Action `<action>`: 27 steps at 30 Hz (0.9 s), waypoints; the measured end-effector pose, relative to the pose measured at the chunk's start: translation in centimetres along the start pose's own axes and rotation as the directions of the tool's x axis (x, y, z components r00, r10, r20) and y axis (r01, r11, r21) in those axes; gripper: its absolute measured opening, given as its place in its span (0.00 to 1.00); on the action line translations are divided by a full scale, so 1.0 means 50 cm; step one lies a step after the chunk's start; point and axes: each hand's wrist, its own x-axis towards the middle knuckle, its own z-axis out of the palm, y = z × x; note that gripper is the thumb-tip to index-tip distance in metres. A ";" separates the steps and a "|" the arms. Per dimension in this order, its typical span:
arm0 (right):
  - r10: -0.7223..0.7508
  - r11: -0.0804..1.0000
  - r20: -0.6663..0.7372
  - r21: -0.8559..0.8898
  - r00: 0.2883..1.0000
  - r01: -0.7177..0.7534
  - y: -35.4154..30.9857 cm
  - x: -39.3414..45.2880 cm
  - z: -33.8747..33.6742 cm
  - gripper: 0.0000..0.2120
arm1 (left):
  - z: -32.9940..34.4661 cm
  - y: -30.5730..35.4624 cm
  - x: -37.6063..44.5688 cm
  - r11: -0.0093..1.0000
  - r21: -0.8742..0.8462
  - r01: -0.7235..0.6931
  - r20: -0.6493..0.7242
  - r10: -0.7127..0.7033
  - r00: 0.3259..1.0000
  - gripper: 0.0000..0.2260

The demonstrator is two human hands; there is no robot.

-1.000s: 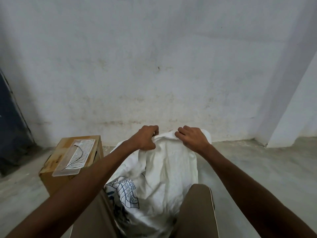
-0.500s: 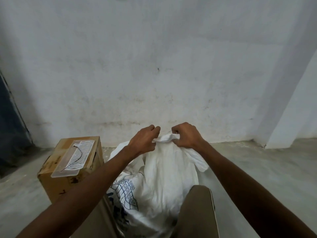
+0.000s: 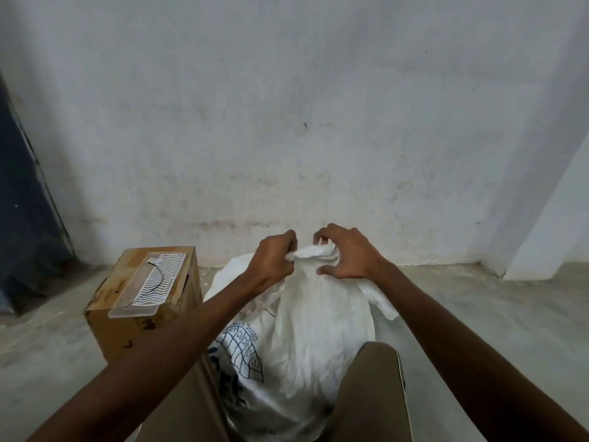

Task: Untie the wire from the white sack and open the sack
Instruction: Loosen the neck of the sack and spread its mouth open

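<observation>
Standing between the person's knees on the floor, the white sack looks soft, thin and light, so it should crumple easily. The left hand grips the bunched neck, fingers curled round it. The right hand curls loosely over the other end, thumb under; a firm grip I cannot confirm. A thin black wire lies on the box to the left. The neck edges seem the best hold. There is free room to the right.
</observation>
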 end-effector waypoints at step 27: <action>0.062 0.995 0.075 0.069 0.995 -0.067 -0.045 0.007 0.051 0.09 | 0.024 -0.087 -0.055 0.872 0.170 -0.458 0.034 0.460 0.888 0.06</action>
